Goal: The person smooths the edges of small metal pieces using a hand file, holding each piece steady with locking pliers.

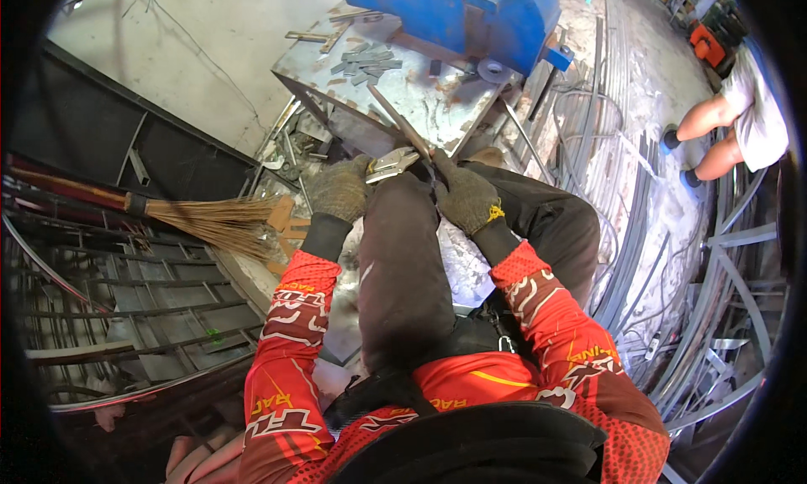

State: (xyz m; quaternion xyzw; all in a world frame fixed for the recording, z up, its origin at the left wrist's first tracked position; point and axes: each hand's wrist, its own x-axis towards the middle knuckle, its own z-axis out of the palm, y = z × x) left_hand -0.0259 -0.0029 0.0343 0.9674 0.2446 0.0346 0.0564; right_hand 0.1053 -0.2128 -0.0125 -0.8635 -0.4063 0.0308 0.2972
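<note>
Both my hands wear grey knit work gloves. My left hand (339, 187), beside my raised knee, is closed on a silver metal tool that looks like locking pliers (392, 163). My right hand (465, 196), with yellow trim at its cuff, grips a narrow flat metal bar (398, 118). That bar slants away up and to the left, over the near edge of a low metal-topped table (418, 92). The tool's jaws come close to the bar's near end; whether they touch it I cannot tell. Small flat metal pieces (366, 63) lie loosely piled on the table.
A blue metal machine (458, 17) stands on the table's far side, with a grey disc (493, 71) near it. At left are a straw broom (214, 219) and a metal grille (134, 303). Long metal bars (632, 232) lie right, where another person's legs (714, 135) show.
</note>
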